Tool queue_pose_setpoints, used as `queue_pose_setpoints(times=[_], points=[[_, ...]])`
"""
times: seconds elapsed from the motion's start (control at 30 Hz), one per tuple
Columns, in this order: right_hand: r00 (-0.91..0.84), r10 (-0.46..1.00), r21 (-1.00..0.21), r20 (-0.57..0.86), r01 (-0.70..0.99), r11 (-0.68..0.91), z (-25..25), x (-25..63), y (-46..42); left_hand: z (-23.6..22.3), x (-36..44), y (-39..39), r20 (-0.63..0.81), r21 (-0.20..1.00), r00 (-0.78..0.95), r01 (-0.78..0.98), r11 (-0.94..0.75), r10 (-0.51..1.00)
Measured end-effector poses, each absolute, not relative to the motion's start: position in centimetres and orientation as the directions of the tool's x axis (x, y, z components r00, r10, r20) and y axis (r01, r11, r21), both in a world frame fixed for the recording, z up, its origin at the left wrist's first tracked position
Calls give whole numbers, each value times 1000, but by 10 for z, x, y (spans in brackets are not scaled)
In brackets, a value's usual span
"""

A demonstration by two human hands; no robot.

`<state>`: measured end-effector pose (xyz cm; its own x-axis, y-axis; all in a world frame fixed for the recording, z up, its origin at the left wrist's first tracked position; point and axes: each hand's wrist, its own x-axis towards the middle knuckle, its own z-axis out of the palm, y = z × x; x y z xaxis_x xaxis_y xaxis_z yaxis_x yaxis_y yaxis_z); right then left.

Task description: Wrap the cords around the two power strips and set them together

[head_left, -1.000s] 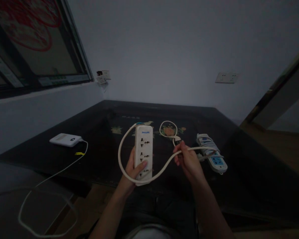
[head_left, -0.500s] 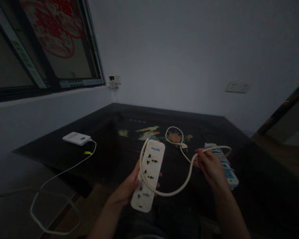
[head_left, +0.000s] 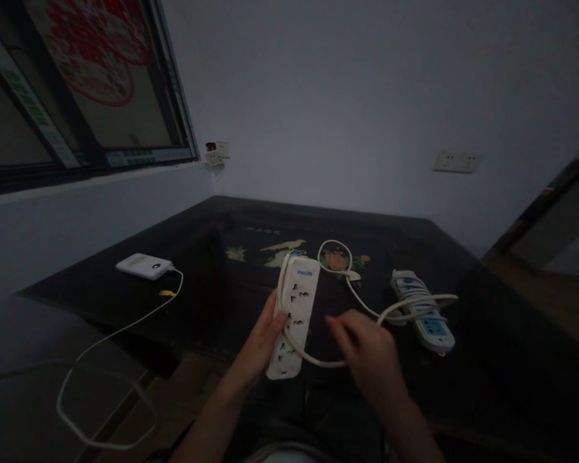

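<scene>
My left hand [head_left: 265,337] is closed around the left side of a white Philips power strip [head_left: 293,350], its thumb pressing the cord against the edge. The strip is tilted up with its sockets facing me. Its thick white power cord [head_left: 318,362] runs down the side, crosses the lower front and passes behind my right hand [head_left: 367,350]. That hand is just right of the strip, fingers curled and smeared by motion; whether it grips the cord is hidden. Further along, the cord loops over a second power strip [head_left: 437,326], wrapped in its own cord, lying on the table.
The dark table [head_left: 197,222] bears a bird-and-flower picture. A plug [head_left: 353,276] and a thin cord loop lie behind the strip. A white box-shaped device [head_left: 143,265] with a cable hanging off the edge sits left. Wall sockets [head_left: 457,162] are at back right.
My right hand has moved left and down from the cord near the second strip, toward the Philips strip. The cord now lies along the strip's left edge under my left thumb.
</scene>
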<state>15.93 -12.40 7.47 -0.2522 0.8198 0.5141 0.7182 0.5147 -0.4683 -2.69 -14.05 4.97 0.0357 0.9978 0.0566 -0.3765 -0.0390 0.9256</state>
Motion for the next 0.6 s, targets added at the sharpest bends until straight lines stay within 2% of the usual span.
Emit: queue_pose_setpoints(times=[0.07, 0.2, 0.3, 0.43, 0.6], points=[[-407, 777, -472, 481, 626, 620, 69, 137, -139, 52, -24, -139, 70, 942, -17, -327, -72, 997], [-413, 802, -500, 432, 630, 594, 52, 121, -147, 56, -22, -138, 71, 946, -76, -312, -92, 995], [-462, 769, -498, 443, 586, 639, 47, 128, -145, 57, -22, -138, 51, 935, -67, -348, -71, 996], [-536, 656, -367, 531, 552, 749, 57, 142, -144, 55, -24, -139, 45, 908, -9, -416, -44, 999], [-585, 533, -205, 612, 534, 820, 85, 158, -142, 52, -34, -139, 36, 913, 11, -407, -28, 999]])
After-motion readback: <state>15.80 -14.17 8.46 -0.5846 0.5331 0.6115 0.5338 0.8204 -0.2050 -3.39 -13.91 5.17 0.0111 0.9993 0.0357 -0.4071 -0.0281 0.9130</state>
